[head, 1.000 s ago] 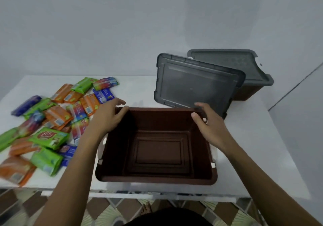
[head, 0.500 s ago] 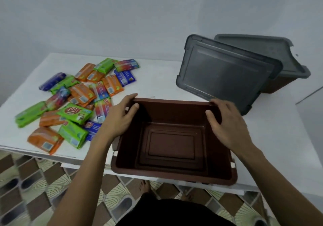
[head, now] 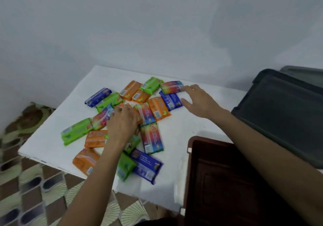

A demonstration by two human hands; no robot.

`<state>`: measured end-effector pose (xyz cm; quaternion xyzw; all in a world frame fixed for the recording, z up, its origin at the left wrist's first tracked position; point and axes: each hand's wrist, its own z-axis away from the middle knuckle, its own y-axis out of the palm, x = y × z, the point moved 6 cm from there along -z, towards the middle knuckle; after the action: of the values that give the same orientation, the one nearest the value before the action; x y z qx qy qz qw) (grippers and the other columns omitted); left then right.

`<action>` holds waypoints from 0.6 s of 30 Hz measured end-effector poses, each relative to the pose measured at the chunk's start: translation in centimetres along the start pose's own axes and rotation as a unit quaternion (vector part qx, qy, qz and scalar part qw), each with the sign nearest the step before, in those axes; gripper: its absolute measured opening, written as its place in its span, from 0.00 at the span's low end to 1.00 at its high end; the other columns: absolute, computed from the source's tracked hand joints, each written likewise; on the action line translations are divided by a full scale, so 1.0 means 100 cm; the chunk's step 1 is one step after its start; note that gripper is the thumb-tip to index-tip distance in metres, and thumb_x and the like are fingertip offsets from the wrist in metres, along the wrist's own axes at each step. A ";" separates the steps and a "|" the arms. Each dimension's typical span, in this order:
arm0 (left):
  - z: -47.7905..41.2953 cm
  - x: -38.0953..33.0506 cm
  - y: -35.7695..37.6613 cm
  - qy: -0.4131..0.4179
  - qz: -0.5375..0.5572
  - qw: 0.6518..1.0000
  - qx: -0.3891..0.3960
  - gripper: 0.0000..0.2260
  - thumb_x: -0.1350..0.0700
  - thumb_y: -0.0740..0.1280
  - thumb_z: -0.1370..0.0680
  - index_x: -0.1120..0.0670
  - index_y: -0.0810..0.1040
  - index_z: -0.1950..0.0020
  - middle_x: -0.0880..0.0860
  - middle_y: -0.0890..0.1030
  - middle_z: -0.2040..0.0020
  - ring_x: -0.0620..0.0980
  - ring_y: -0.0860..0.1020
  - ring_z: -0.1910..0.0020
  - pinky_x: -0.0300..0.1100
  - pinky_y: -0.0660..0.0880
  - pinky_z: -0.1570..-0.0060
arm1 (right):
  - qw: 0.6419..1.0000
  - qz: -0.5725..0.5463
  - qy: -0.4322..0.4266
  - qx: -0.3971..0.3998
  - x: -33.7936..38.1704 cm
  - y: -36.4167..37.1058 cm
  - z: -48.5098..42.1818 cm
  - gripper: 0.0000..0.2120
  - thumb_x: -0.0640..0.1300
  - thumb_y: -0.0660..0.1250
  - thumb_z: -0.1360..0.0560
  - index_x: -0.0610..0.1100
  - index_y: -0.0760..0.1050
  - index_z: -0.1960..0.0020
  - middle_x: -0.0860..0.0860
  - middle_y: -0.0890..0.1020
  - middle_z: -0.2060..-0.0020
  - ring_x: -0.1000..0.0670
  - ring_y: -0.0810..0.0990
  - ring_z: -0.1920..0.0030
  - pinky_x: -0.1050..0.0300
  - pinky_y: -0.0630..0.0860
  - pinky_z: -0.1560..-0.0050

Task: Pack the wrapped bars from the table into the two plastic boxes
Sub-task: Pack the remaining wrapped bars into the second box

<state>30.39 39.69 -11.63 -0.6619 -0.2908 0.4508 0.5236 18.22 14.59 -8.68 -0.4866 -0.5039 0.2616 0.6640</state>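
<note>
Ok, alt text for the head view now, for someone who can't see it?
Two bare hands reach into a pile of wrapped bars on a white table: the left hand lies on its middle, the right hand, fingers spread, at its far right edge. An open brown box sits lower right, a grey lid beyond it.

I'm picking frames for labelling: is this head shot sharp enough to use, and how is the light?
Head view: motion blur smears the floor tiles and the brown box's left rim; the wrapped bars keep their colours, but their print is unreadable; the left hand and right hand look soft-edged; the light is soft and even, with faint shadows on the white table and no glare.
</note>
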 end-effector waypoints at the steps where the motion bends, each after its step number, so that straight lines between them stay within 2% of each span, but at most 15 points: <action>1: -0.008 0.006 0.003 -0.021 -0.017 1.000 0.005 0.21 0.44 0.60 0.20 0.56 0.72 0.34 0.61 0.72 0.34 0.63 0.75 0.40 0.56 0.75 0.47 | 1.000 0.016 0.000 0.015 0.003 0.009 -0.022 0.24 0.51 0.61 0.21 0.49 0.63 0.27 0.43 0.69 0.32 0.41 0.72 0.36 0.47 0.73 0.39; 4: -0.024 0.012 0.010 -0.056 -0.050 0.997 0.026 0.27 0.37 0.59 0.22 0.57 0.70 0.34 0.61 0.71 0.35 0.63 0.74 0.40 0.55 0.74 0.47 | 0.996 0.066 -0.015 0.062 0.010 0.031 -0.078 0.27 0.47 0.62 0.23 0.50 0.60 0.25 0.44 0.68 0.31 0.40 0.70 0.35 0.46 0.74 0.41; 8: -0.037 0.007 0.016 -0.085 -0.077 0.993 0.035 0.35 0.29 0.58 0.26 0.58 0.70 0.35 0.60 0.72 0.39 0.62 0.73 0.39 0.53 0.75 0.49 | 0.986 0.112 -0.001 0.122 0.010 0.056 -0.123 0.34 0.55 0.64 0.25 0.50 0.55 0.23 0.44 0.64 0.27 0.37 0.67 0.31 0.43 0.71 0.37; 12: -0.042 0.003 0.017 -0.089 -0.069 0.993 0.047 0.32 0.33 0.61 0.25 0.58 0.69 0.34 0.60 0.72 0.37 0.63 0.72 0.38 0.52 0.74 0.49 | 0.979 0.143 0.008 0.144 0.004 0.072 -0.139 0.34 0.59 0.64 0.26 0.51 0.57 0.24 0.43 0.69 0.32 0.37 0.67 0.34 0.43 0.70 0.37; 16: -0.040 0.001 0.020 -0.067 -0.012 0.995 0.072 0.32 0.38 0.66 0.26 0.53 0.65 0.29 0.61 0.67 0.33 0.64 0.69 0.35 0.55 0.74 0.46 | 0.975 0.196 -0.018 0.106 0.012 0.060 -0.130 0.37 0.53 0.69 0.26 0.54 0.53 0.24 0.41 0.70 0.36 0.37 0.70 0.38 0.47 0.73 0.50; 18: -0.038 -0.003 0.020 -0.056 0.043 0.994 0.081 0.36 0.40 0.69 0.27 0.49 0.58 0.24 0.62 0.64 0.30 0.65 0.65 0.31 0.59 0.72 0.41 | 0.984 0.164 -0.017 0.070 0.013 0.052 -0.120 0.33 0.47 0.67 0.24 0.54 0.55 0.24 0.41 0.71 0.39 0.38 0.74 0.43 0.49 0.72 0.56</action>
<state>33.49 37.27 -13.27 -0.6032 -0.2532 0.5312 0.5384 30.53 13.10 -13.13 -0.5101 -0.4089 0.4098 0.6361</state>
